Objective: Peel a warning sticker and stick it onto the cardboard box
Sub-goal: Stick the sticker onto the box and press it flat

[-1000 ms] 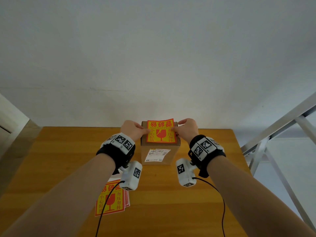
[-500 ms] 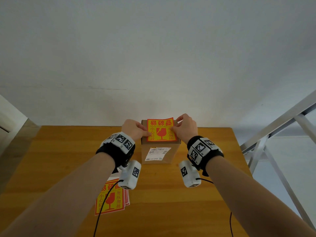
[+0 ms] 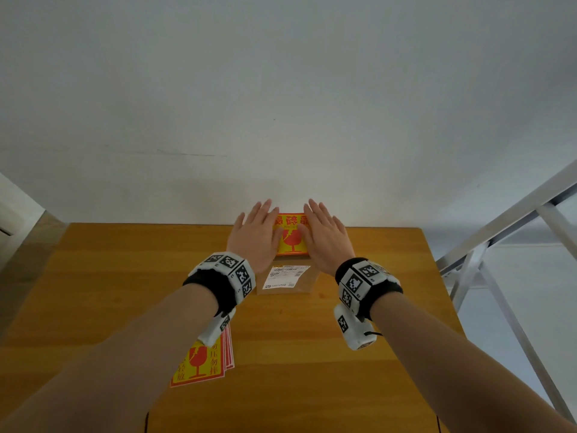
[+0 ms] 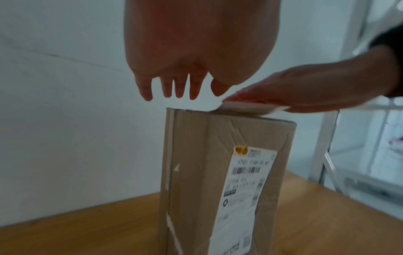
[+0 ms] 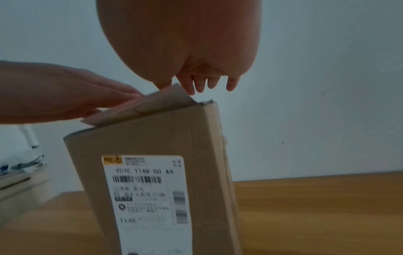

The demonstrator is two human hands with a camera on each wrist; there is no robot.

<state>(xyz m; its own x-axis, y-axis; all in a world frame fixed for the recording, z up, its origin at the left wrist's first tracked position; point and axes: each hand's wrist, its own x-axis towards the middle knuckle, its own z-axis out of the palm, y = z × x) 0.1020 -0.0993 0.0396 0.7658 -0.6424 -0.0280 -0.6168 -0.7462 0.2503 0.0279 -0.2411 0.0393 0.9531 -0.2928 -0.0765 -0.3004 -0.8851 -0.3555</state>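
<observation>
Covering sticker [image 3: 292, 234] edges, both hands [image 3: 256, 234]

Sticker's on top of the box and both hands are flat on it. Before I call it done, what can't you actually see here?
- Sticker sides: head view, covered by left hand and right hand.
- Sticker fully stuck down or not: wrist views, blurred; an edge looks lifted in the right wrist view.
- Shipping label text: mostly blurred or too small.
- Box bottom: wrist views, cut off by the frame edge.
- Sticker stack: head view, partly behind the left wrist camera.

Cardboard box [image 3: 292, 281] upright at table's [image 3: 125, 276] far edge, warning sticker [image 3: 291, 235] on top; sticker stack [image 3: 203, 364] nearer, left of box.
</observation>
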